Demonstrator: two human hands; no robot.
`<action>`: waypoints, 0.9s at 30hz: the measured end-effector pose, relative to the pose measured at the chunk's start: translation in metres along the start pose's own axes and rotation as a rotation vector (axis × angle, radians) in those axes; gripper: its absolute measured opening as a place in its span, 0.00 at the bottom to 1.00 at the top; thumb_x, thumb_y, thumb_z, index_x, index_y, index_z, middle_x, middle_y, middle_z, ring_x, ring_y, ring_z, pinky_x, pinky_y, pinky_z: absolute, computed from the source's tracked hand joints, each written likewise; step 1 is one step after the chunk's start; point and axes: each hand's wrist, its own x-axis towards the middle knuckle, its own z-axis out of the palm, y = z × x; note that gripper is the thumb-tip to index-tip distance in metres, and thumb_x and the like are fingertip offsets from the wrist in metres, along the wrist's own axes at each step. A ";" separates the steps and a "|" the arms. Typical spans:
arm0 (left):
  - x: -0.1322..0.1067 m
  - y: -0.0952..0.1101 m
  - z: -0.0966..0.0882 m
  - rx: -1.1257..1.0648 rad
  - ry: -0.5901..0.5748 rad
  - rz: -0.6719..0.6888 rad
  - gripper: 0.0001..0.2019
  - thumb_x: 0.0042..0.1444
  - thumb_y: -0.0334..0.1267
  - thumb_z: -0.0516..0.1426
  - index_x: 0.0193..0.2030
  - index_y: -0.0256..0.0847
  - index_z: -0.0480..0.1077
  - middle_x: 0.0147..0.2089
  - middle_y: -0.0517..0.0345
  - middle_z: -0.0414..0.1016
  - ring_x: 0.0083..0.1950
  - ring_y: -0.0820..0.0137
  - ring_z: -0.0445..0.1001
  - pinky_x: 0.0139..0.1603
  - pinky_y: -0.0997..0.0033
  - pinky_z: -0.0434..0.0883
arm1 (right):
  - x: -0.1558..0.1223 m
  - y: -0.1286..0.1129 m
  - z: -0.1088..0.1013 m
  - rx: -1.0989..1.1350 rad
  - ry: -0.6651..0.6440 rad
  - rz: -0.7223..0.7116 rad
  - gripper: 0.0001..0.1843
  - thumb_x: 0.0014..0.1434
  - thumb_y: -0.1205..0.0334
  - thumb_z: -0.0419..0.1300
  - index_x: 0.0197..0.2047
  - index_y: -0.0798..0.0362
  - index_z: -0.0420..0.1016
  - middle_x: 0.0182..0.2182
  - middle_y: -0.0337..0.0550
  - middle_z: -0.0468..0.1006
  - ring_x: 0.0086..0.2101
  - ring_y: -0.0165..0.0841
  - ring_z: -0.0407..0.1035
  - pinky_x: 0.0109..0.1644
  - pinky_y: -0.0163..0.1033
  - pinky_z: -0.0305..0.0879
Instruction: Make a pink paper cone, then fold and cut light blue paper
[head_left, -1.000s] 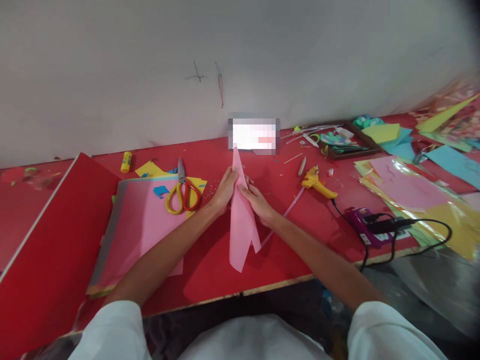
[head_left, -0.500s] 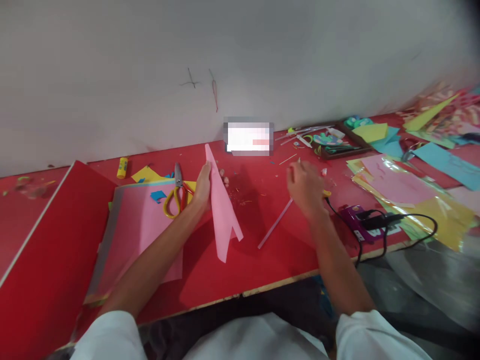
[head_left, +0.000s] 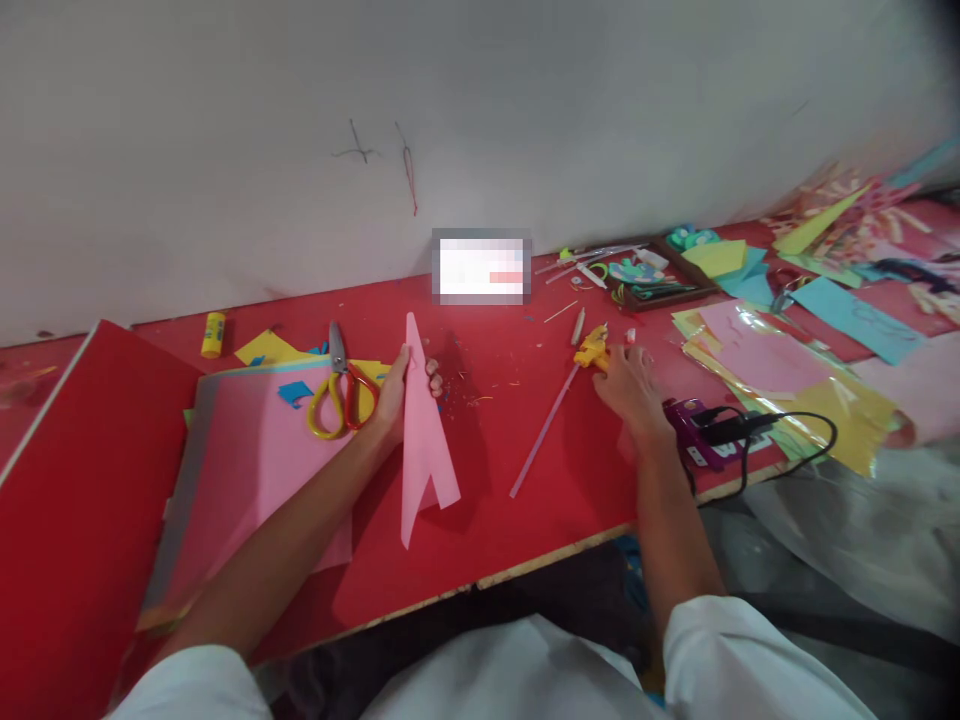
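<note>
In the head view, your left hand [head_left: 394, 395] pinched the folded pink paper [head_left: 421, 440], standing it on edge just right of the scissors [head_left: 341, 385], likely to keep its folds together. Well right of the scissors, your right hand [head_left: 632, 385] covered the handle of the yellow glue gun [head_left: 592, 348]; whether it gripped, I couldn't tell.

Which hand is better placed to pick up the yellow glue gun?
Probably the right hand: it lies at the yellow glue gun, fingertips touching it. The left hand is farther off and holds the folded pink paper upright.
</note>
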 end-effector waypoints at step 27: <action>-0.002 -0.004 -0.004 0.018 0.033 -0.039 0.18 0.66 0.56 0.62 0.51 0.45 0.73 0.32 0.59 0.76 0.22 0.74 0.68 0.20 0.75 0.66 | -0.017 -0.154 0.003 1.225 -0.155 -0.503 0.21 0.64 0.39 0.64 0.46 0.47 0.83 0.45 0.48 0.85 0.50 0.47 0.79 0.60 0.56 0.75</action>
